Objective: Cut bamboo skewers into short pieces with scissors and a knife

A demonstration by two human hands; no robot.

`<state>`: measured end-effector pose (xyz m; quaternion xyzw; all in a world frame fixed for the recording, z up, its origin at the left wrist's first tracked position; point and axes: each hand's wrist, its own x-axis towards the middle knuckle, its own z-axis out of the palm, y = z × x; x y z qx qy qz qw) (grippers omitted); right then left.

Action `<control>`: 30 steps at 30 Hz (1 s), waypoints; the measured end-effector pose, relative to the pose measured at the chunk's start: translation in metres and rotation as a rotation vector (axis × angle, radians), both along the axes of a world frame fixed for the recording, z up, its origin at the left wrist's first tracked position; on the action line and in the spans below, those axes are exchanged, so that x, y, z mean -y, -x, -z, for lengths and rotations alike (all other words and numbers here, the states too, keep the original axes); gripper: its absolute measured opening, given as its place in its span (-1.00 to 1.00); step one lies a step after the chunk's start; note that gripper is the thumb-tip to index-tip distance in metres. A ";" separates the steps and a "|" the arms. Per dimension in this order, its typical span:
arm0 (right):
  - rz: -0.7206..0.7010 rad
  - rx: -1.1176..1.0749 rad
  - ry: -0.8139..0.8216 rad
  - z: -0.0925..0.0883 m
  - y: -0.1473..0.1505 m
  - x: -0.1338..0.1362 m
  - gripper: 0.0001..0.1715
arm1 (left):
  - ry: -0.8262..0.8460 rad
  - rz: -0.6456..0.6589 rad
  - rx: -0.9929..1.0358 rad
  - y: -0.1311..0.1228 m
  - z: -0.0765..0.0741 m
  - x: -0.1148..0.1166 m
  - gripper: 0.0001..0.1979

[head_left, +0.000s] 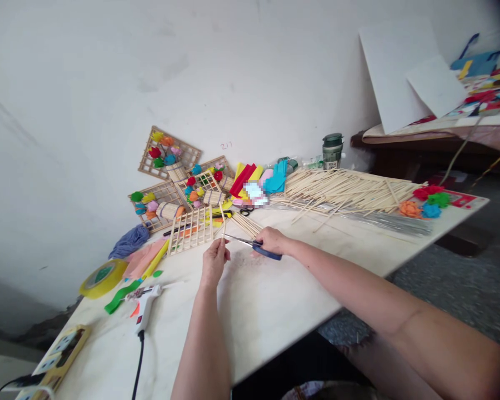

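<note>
My right hand (270, 242) is closed on the dark blue handles of a pair of scissors (268, 254), whose blades point left. In a pinch, my left hand (215, 259) holds a thin wooden stick (223, 219) that stands up from the fingertips. The scissor tips reach the stick just above those fingers; whether they touch it I cannot tell. Just beyond the hands lies a small bundle of cut sticks (245, 225). To the left of it leans a wooden lattice (191, 232).
A glue gun (146, 311), a roll of yellow tape (103, 279) and a power strip (64, 355) lie on the left. Finished lattices with paper flowers (169, 150) lean on the wall. Many loose sticks (341, 189) and a green cup (332, 150) are at the back right.
</note>
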<state>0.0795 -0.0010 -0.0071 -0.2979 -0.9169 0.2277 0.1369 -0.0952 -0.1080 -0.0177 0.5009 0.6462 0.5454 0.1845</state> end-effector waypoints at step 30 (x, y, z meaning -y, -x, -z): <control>0.074 0.145 -0.179 -0.009 -0.003 0.004 -0.40 | 0.058 -0.063 -0.269 -0.012 0.003 -0.002 -0.64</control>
